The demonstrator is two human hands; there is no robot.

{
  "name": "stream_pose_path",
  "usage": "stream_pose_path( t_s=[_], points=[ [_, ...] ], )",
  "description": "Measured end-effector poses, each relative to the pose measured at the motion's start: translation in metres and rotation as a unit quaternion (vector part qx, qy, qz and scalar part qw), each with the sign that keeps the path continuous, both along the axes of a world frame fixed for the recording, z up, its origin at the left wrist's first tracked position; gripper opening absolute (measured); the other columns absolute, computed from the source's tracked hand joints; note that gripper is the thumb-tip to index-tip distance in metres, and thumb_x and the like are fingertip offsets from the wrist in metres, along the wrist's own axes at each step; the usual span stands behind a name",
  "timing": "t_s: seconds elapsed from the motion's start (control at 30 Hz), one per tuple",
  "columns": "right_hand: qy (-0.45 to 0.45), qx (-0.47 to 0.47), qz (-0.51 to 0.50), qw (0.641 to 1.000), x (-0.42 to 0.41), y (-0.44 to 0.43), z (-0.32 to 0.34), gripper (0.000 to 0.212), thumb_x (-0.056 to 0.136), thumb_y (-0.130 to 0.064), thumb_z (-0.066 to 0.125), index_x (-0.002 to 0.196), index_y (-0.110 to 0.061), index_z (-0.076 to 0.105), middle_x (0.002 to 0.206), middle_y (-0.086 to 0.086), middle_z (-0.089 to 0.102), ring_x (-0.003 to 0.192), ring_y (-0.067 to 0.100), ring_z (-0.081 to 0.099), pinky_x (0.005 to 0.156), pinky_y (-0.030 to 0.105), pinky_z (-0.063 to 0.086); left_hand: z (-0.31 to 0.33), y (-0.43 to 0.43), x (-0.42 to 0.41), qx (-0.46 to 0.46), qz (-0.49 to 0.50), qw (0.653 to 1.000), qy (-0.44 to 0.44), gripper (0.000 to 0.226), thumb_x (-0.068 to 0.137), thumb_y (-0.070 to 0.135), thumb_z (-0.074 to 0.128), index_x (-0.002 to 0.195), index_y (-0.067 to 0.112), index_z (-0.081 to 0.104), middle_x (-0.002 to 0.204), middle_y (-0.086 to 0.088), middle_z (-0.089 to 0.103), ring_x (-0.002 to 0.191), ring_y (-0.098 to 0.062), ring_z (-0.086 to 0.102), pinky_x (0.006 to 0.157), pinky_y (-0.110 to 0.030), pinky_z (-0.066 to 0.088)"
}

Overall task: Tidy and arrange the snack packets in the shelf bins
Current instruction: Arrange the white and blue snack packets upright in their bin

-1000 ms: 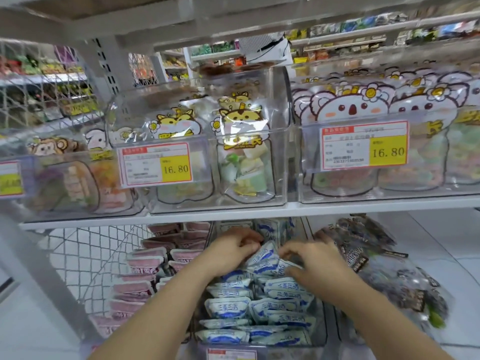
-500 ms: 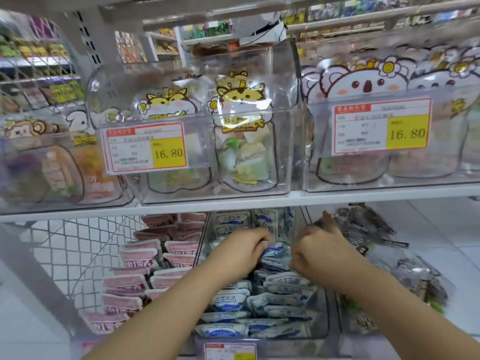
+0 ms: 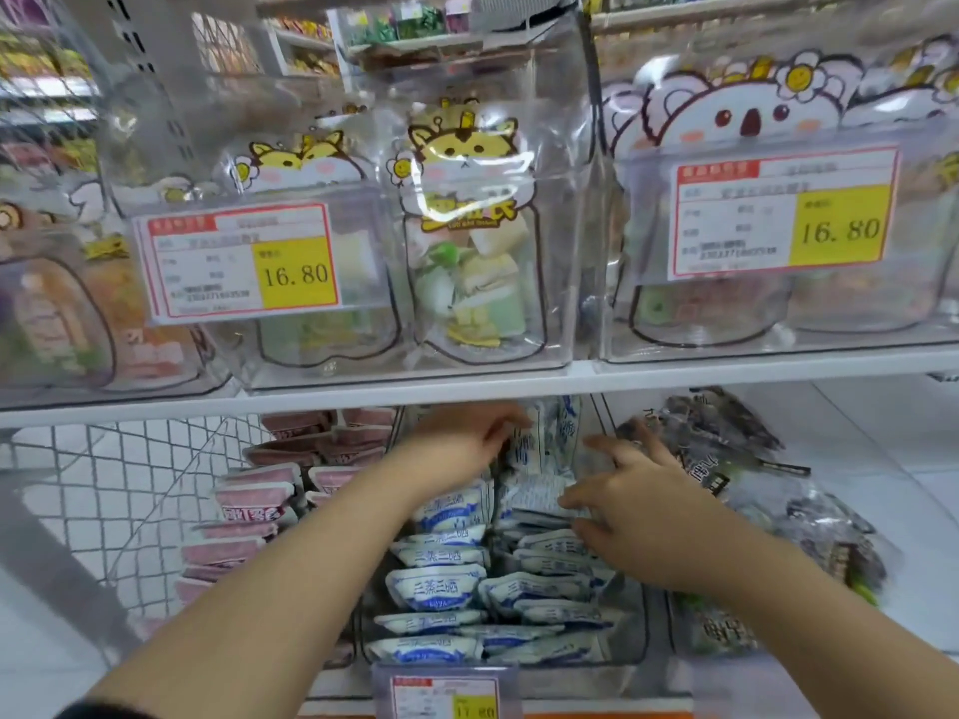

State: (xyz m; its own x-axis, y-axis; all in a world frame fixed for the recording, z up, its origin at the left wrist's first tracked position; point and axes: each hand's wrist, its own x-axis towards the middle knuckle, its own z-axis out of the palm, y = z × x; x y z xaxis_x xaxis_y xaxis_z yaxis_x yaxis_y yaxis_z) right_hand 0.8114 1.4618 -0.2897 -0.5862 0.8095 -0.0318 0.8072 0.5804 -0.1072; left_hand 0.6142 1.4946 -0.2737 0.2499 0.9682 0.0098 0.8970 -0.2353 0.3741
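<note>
Blue-and-white snack packets (image 3: 438, 589) fill a clear bin (image 3: 633, 640) on the lower shelf, in two rows. My left hand (image 3: 456, 448) reaches deep into the back of this bin, fingers curled against upright blue-and-white packets (image 3: 545, 438) under the shelf board. My right hand (image 3: 638, 511) lies over the right row, fingers spread and touching a crinkled packet (image 3: 539, 493). Whether either hand grips a packet is hard to tell. Pink packets (image 3: 254, 498) are stacked in the bin to the left, dark packets (image 3: 726, 459) in the one to the right.
The white shelf board (image 3: 467, 389) sits just above my hands. On it stand clear bins with cartoon-animal pouches (image 3: 467, 236) and 16.80 price tags (image 3: 244, 262). A wire mesh panel (image 3: 114, 490) closes the left side. A price tag (image 3: 446, 697) hangs on the bin front.
My left hand pushed further back under the shelf board. My right hand opened from a fist-like grip and spread over the right row. The view moved closer and lower.
</note>
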Motion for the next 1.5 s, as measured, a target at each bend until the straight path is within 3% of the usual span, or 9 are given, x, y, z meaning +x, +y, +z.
stream_pose_path(
  t_s=[0.17,0.37,0.67,0.83,1.0,1.17,1.3,1.43,1.5],
  points=[
    [0.013,-0.012,0.001,1.000,0.000,0.004,-0.002,0.037,0.095,-0.039,0.043,0.131,-0.034,0.053,0.143,-0.001,0.045,0.144,0.011,0.006,0.117,0.051,-0.006,-0.019,0.037,0.008,0.019,0.003,0.997,0.073,0.043,0.098,0.016,0.042,0.139,0.030,0.041,0.140,0.003,0.046,0.121,-0.017,0.049,0.092,-0.023,0.036],
    [0.037,-0.011,-0.001,0.999,0.003,0.004,-0.002,0.036,0.095,-0.035,0.044,0.129,-0.032,0.056,0.144,0.000,0.045,0.144,0.011,0.007,0.117,0.050,-0.006,-0.045,0.064,-0.002,0.001,0.057,0.990,0.126,0.042,0.086,0.054,0.040,0.106,0.026,0.065,0.108,0.003,0.065,0.088,-0.014,0.054,0.073,-0.023,0.038],
    [0.047,0.008,0.001,0.999,0.003,0.003,-0.008,0.036,0.095,-0.031,0.041,0.128,-0.033,0.056,0.142,0.002,0.046,0.144,0.010,0.008,0.117,0.044,-0.004,-0.006,-0.006,0.010,0.161,-0.013,0.982,0.095,0.028,0.098,0.040,0.038,0.099,0.020,0.056,0.082,0.006,0.060,0.068,-0.011,0.054,0.063,-0.026,0.045],
    [0.046,0.003,-0.003,0.999,0.000,0.003,-0.007,0.034,0.096,-0.030,0.041,0.126,-0.029,0.058,0.139,-0.002,0.049,0.144,0.009,0.009,0.117,0.043,-0.006,-0.014,-0.060,-0.007,0.227,0.099,0.961,-0.120,0.017,0.096,0.031,0.048,0.099,0.020,0.060,0.068,0.005,0.062,0.055,-0.007,0.056,0.053,-0.016,0.041],
    [-0.008,0.023,-0.007,1.000,-0.009,0.004,0.002,0.035,0.097,-0.034,0.041,0.129,-0.029,0.055,0.135,-0.002,0.053,0.141,0.013,0.022,0.118,0.043,-0.003,-0.014,-0.109,-0.023,0.230,0.283,0.871,-0.330,0.018,0.096,0.028,0.048,0.080,0.020,0.049,0.072,0.001,0.058,0.066,-0.012,0.053,0.058,-0.019,0.037],
    [-0.023,-0.004,-0.020,1.000,-0.026,0.011,0.018,0.032,0.097,-0.036,0.042,0.121,-0.026,0.061,0.115,0.002,0.066,0.103,0.020,0.060,0.097,0.039,0.045,-0.014,-0.119,-0.044,0.198,0.372,0.800,-0.426,0.023,0.098,0.031,0.045,0.086,0.012,0.050,0.068,0.000,0.050,0.062,-0.014,0.046,0.059,-0.032,0.034],
    [0.025,-0.028,-0.033,0.999,-0.058,0.037,0.028,0.029,0.099,-0.022,0.043,0.117,-0.013,0.064,0.120,0.008,0.063,0.106,0.025,0.058,0.094,0.036,0.045,-0.014,-0.123,-0.052,0.166,0.372,0.750,-0.520,0.020,0.098,0.027,0.046,0.085,0.012,0.048,0.065,-0.004,0.048,0.040,-0.001,0.043,0.042,-0.019,0.038],
    [0.010,-0.105,-0.047,0.993,-0.085,0.075,0.018,0.022,0.093,-0.026,0.056,0.110,-0.017,0.067,0.108,-0.001,0.063,0.101,0.020,0.059,0.092,0.032,0.044,-0.017,-0.119,-0.070,0.133,0.383,0.725,-0.558,0.017,0.097,0.036,0.047,0.083,0.026,0.050,0.080,-0.013,0.060,0.047,-0.018,0.059,0.042,-0.025,0.050],
    [-0.054,-0.153,-0.046,0.986,-0.094,0.089,0.007,0.026,0.085,-0.026,0.067,0.109,-0.017,0.065,0.099,-0.002,0.063,0.090,0.017,0.060,0.082,0.028,0.045,-0.017,-0.116,-0.076,0.117,0.374,0.714,-0.580,0.017,0.095,0.041,0.047,0.081,0.033,0.051,0.087,-0.017,0.065,0.059,-0.038,0.066,0.050,-0.050,0.056]
  ],
)
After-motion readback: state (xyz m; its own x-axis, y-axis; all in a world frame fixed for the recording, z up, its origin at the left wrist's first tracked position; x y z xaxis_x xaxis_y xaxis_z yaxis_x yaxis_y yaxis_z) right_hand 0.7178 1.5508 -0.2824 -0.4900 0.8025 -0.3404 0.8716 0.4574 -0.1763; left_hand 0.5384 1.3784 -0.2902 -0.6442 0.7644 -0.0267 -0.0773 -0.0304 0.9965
